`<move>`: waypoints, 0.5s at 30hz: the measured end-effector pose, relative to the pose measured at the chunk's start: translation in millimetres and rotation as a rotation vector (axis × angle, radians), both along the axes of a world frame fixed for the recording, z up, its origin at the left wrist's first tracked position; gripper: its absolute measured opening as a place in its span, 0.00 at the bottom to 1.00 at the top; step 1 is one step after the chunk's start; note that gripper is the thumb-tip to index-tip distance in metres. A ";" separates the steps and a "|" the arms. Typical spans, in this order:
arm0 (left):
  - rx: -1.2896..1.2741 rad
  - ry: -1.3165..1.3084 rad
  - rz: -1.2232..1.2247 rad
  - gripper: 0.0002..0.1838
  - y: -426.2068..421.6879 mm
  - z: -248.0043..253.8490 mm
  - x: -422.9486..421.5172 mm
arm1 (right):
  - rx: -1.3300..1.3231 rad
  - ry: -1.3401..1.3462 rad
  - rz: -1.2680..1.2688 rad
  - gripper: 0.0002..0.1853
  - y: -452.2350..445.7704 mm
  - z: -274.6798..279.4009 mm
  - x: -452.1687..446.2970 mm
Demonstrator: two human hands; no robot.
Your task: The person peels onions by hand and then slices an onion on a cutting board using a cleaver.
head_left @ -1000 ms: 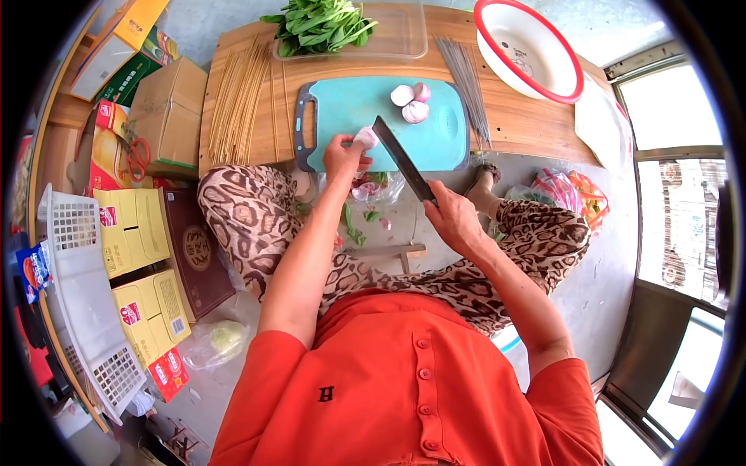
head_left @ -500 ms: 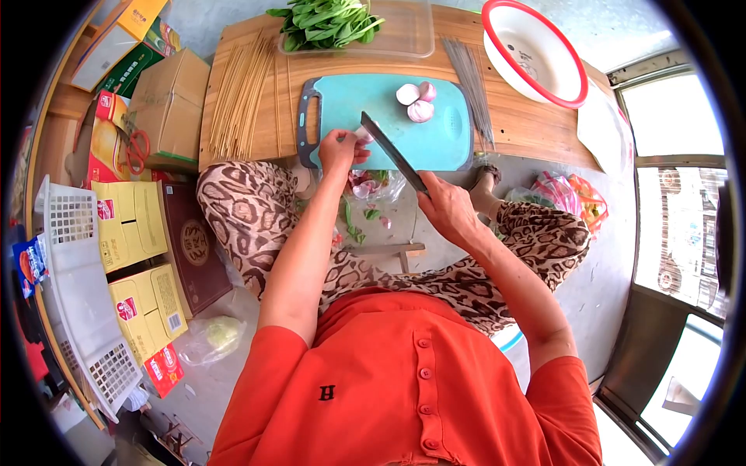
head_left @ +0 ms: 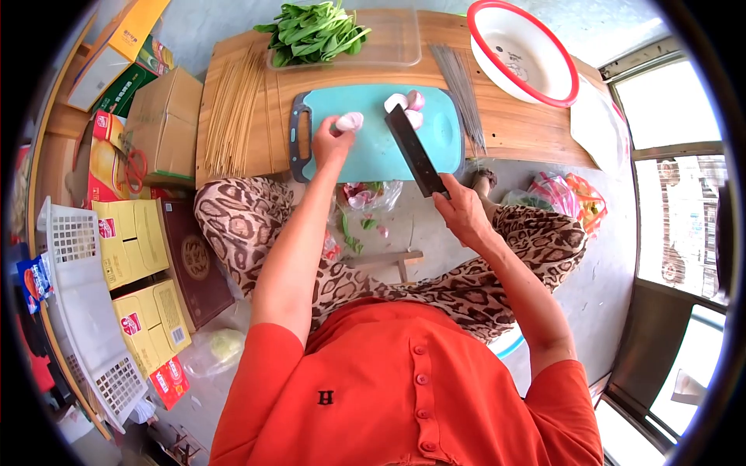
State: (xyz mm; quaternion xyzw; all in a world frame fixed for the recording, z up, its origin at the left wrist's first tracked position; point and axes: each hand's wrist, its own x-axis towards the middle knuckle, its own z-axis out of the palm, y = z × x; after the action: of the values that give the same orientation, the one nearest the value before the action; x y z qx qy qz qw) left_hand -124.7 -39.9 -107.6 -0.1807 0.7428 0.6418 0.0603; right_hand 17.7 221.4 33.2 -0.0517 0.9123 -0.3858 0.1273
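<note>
Over the left part of the turquoise cutting board (head_left: pixel 373 155), my left hand (head_left: pixel 332 147) grips a pale pink-and-white piece of onion (head_left: pixel 350 122) between thumb and fingers. My right hand (head_left: pixel 465 208) is closed round the handle of a cleaver (head_left: pixel 414 154). Its dark blade slants up and left across the board. Close to the blade's tip lie several onion pieces (head_left: pixel 416 101), pinkish outside with a white cut face on one; the blade partly hides them.
Left on the wooden table (head_left: pixel 497 128) lie bamboo skewers (head_left: pixel 233 116); metal skewers (head_left: pixel 458 85) lie right of the board. Behind are leafy greens (head_left: pixel 315 35) in a clear plastic tray (head_left: pixel 388 43) and a red-rimmed basin (head_left: pixel 571 89). A bag of peelings (head_left: pixel 373 194) hangs below the front edge.
My left hand has lifted and turned the onion piece, bringing it clear of the blade. The cleaver has shifted right, its tip now in front of the other pieces. The view has shifted slightly.
</note>
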 end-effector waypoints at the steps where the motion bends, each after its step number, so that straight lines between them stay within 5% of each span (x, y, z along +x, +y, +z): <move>1: -0.141 0.119 0.023 0.26 -5.6 -7.2 -9.3 | -0.005 -0.043 -0.039 0.14 3.2 3.9 0.8; 3: -0.574 0.341 0.084 0.26 0.5 23.9 -6.1 | -0.036 -0.044 -0.078 0.15 12.9 3.1 2.3; 6: -0.823 0.734 0.045 0.23 15.1 53.8 -5.1 | -0.092 -0.041 -0.147 0.17 22.4 1.5 2.8; 10: -0.662 0.456 -0.272 0.19 58.7 55.2 -15.0 | -0.128 -0.058 -0.195 0.19 32.0 -8.5 3.3; 14: -0.642 0.119 -0.188 0.26 85.0 25.3 -54.7 | -0.148 -0.047 -0.208 0.18 37.2 -10.0 4.2; 15: -0.455 0.030 -0.167 0.26 87.2 20.7 -64.8 | -0.164 -0.058 -0.215 0.18 38.1 -10.4 4.5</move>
State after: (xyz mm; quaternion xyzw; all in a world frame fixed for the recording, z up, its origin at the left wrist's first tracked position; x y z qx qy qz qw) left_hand -189.5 47.4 -86.9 -0.1180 0.8814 0.4535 0.0601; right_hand 22.2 259.6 22.8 0.0473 0.8740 -0.4716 0.1067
